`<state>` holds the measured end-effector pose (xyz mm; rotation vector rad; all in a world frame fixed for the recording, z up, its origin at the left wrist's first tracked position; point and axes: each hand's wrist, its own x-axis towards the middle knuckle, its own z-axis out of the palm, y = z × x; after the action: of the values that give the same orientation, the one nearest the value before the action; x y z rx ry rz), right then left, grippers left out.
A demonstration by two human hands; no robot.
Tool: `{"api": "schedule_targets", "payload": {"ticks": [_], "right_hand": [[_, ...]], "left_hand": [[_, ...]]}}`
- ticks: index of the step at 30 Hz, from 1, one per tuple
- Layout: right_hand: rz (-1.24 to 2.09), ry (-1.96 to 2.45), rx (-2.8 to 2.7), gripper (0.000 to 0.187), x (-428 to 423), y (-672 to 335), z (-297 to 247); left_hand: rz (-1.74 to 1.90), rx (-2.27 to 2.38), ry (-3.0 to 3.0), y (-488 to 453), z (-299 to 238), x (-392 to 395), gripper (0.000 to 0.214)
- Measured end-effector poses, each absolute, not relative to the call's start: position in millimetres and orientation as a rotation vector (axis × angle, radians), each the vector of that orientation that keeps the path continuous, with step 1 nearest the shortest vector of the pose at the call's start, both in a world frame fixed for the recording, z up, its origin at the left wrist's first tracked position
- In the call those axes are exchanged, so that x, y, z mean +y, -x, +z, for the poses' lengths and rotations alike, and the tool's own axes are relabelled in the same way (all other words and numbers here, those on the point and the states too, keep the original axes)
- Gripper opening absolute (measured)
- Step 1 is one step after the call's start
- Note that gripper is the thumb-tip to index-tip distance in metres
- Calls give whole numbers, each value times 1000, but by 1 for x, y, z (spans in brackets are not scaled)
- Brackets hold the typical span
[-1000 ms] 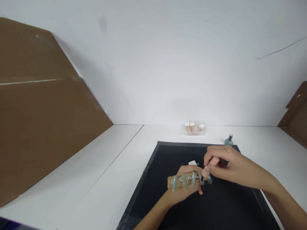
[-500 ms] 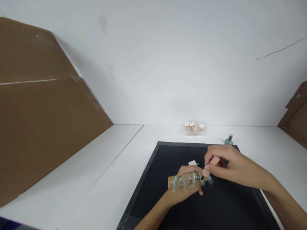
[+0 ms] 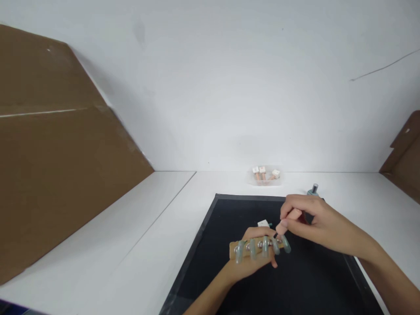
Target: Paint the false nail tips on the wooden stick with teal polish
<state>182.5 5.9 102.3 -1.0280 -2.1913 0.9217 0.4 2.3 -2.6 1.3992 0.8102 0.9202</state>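
My left hand (image 3: 249, 266) is closed around a tan strip-shaped nail tip holder (image 3: 232, 251) over the black mat. Several glossy, pale green false nail tips (image 3: 265, 246) stand side by side along it, with silver round mounts between them. In my right hand (image 3: 310, 216), a polish brush with a thick pink handle (image 3: 288, 221) is pinched between thumb and fingers. Its dark tip points down at the right end of the row, close to the last nail tips; whether it touches cannot be made out. Just behind my left hand is a white block-like piece (image 3: 263, 223), partly hidden.
A clear tray (image 3: 274, 182) with several pink-stemmed, white-ended pieces stands by the wall. A grey-green object with a silver post (image 3: 314, 190) is behind my right hand. The black mat (image 3: 229, 210) lies on a white table; brown boards (image 3: 65, 175) stand at the sides.
The brush has shifted slightly up and left, and its dark tip now shows beside the last nail tips. My left hand and the holder have barely moved.
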Motion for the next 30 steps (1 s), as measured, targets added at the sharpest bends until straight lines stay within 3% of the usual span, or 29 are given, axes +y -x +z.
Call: {"api": "schedule_targets", "payload": {"ticks": [11,30], "right_hand": [[913,1022,-2209,14,5,-182,103],[942,1015,-2237,15,3,-180,106]], "left_hand": [[892,822,-1397,-1,2,3,35],[880,823,-1428,1,4,2,29]]}}
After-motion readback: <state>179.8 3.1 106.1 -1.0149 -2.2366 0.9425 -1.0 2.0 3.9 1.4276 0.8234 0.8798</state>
